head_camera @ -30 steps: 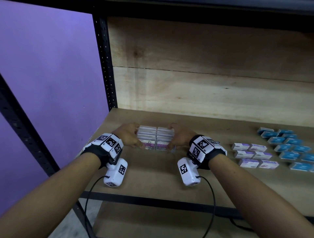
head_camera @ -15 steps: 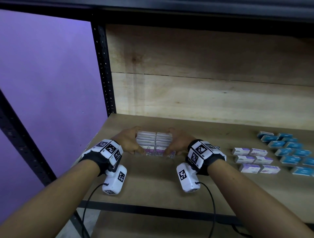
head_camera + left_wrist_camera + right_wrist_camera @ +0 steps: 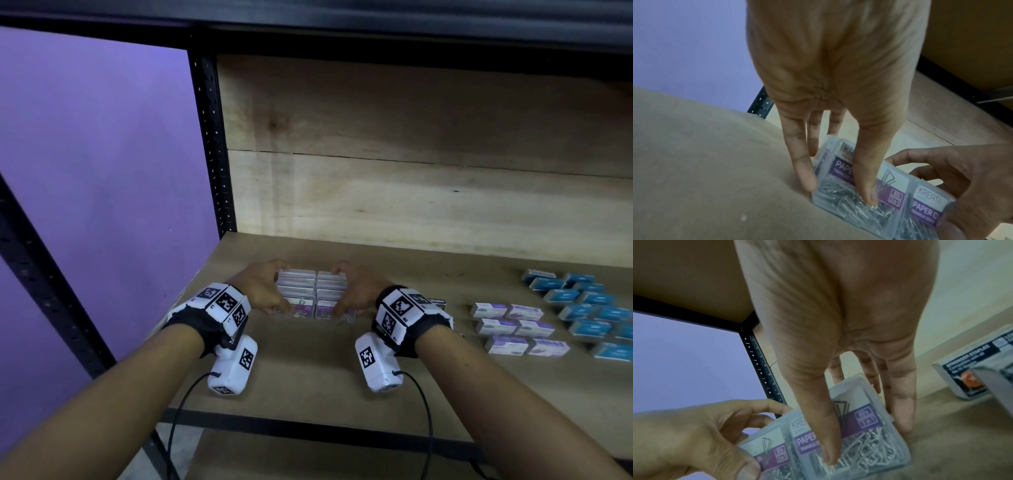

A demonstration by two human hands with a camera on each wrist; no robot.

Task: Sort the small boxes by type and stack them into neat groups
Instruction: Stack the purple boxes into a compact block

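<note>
Two side-by-side stacks of clear paper clip boxes (image 3: 313, 294) stand as one block on the wooden shelf (image 3: 308, 370), near its left end. My left hand (image 3: 270, 289) grips the left stack (image 3: 894, 177), thumb on the front face and fingers along the left side. My right hand (image 3: 349, 289) grips the right stack (image 3: 865, 418) the same way from the right. The front boxes show purple "PAPER CLIP" labels and loose metal clips. The block's back and outer sides are hidden by my fingers.
To the right lie rows of white-and-purple small boxes (image 3: 513, 325) and, farther right, blue boxes (image 3: 582, 301). A staples box (image 3: 966, 374) sits just beyond my right wrist. A black shelf post (image 3: 212, 147) and a wooden back panel (image 3: 411, 205) bound the shelf.
Both hands stay clasped on the block of paper clip boxes at the same spot. Only the head view has shifted slightly.
</note>
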